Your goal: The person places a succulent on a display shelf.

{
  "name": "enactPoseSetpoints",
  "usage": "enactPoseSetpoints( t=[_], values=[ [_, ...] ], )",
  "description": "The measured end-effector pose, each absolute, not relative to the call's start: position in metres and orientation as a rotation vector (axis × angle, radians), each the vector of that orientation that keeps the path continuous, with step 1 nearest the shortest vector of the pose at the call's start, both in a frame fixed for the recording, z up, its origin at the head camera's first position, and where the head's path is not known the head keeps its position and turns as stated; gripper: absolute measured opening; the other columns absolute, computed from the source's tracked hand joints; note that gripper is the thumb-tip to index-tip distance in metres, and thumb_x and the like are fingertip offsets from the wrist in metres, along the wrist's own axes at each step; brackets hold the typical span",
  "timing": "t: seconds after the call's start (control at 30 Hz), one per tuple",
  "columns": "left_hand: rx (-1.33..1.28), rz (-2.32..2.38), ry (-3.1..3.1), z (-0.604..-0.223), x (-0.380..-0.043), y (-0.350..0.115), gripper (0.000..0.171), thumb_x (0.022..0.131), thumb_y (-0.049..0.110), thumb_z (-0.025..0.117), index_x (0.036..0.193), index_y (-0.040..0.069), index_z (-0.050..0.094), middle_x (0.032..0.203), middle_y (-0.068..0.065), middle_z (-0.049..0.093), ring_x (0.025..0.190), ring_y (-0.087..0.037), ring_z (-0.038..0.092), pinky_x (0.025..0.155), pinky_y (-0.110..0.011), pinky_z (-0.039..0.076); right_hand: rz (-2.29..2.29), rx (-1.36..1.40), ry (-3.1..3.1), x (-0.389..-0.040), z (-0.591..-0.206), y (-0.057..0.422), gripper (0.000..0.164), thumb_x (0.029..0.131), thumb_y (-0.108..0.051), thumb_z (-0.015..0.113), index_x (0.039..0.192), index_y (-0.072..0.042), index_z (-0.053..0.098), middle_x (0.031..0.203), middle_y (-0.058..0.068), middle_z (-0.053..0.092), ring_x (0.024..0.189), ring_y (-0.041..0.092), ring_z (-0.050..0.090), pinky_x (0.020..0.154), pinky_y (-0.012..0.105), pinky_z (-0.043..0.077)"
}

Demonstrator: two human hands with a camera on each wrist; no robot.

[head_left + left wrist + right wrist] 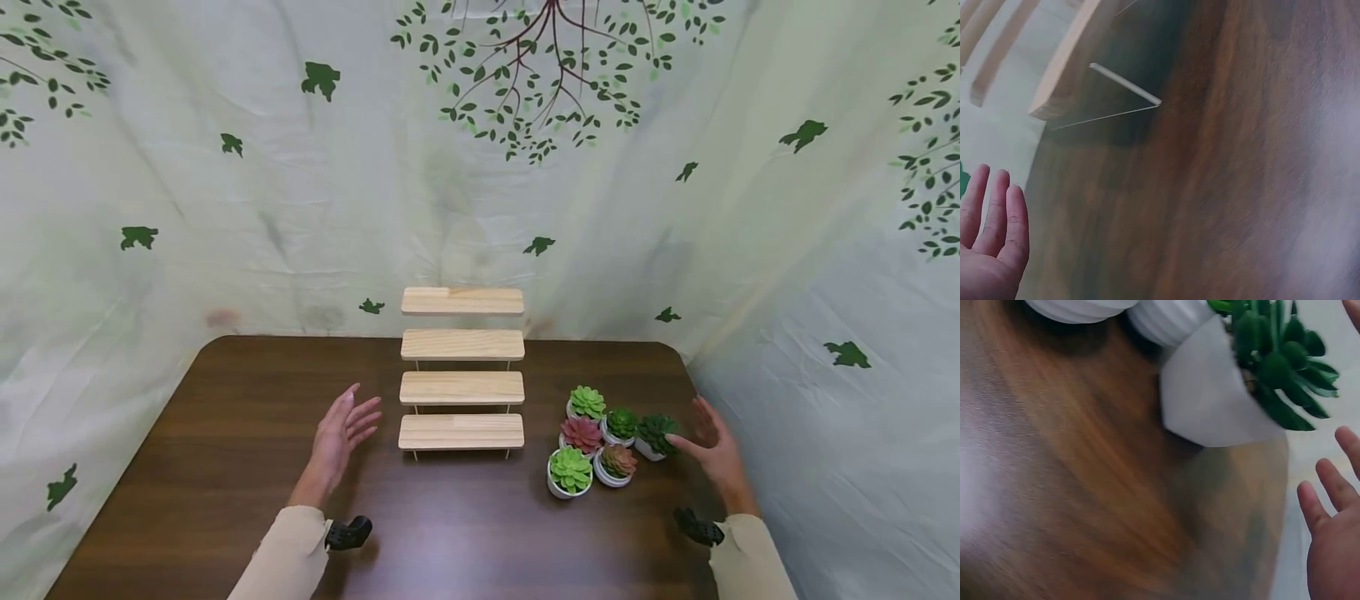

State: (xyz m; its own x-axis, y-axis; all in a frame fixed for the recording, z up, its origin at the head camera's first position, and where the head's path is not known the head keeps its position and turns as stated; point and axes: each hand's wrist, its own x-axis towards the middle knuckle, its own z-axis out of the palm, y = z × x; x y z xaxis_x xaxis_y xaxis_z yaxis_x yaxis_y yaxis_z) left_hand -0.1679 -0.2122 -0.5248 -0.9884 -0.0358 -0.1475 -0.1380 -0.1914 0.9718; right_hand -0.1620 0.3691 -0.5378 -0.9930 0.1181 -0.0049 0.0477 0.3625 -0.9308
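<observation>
Succulents, six green and reddish, in white pots, stood right of one pale four-plank wooden rack. We held both hands apart, fingers extended: left hand near it, right hand beside one faceted pot.

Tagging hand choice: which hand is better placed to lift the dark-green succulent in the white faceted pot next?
Probably the right hand: it is open and empty, right beside that dark-green succulent. The left hand, also empty, is across the four-tier pale wooden stand from it.
</observation>
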Motion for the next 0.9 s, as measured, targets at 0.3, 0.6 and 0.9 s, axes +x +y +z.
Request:
enactPoseSetpoints(
  t=[0.3,0.6,0.9],
  values=[
    [-0.272,2.456,1.696,-0.544,-0.166,-0.199,0.069,0.104,0.049,0.026,0.15,-0.001,0.017,0.148,-0.023,0.036,0.124,-0.022,0.05,0.11,-0.041,0.035,1.862,-0.275,-2.53,-0.153,-0.555,0.36,0.093,0.088,-0.011,0.072,0.154,-0.007,0.007,0.159,0.017,0.011,0.145,0.035,0.012,0.112,0.058,0.019],
    [-0.366,2.419,1.705,-0.555,-0.167,-0.183,0.071,0.103,0.051,0.031,0.15,-0.001,0.019,0.147,-0.029,0.033,0.126,-0.032,0.046,0.098,-0.03,0.047,1.999,-0.361,-2.429,-0.152,-0.57,0.351,0.092,0.086,-0.007,0.072,0.154,-0.008,0.01,0.16,0.016,0.007,0.146,0.028,0.0,0.117,0.053,0.007],
    [-0.368,2.441,1.684,-0.574,-0.16,-0.17,0.052,0.103,0.022,0.045,0.142,-0.011,0.032,0.114,-0.006,0.061,0.091,-0.011,0.061,0.084,-0.026,0.05,2.014,-0.474,-2.458,-0.149,-0.58,0.344,0.09,0.087,-0.01,0.071,0.154,-0.008,0.012,0.154,0.013,0.023,0.142,0.026,0.023,0.09,0.006,0.036]
  ],
)
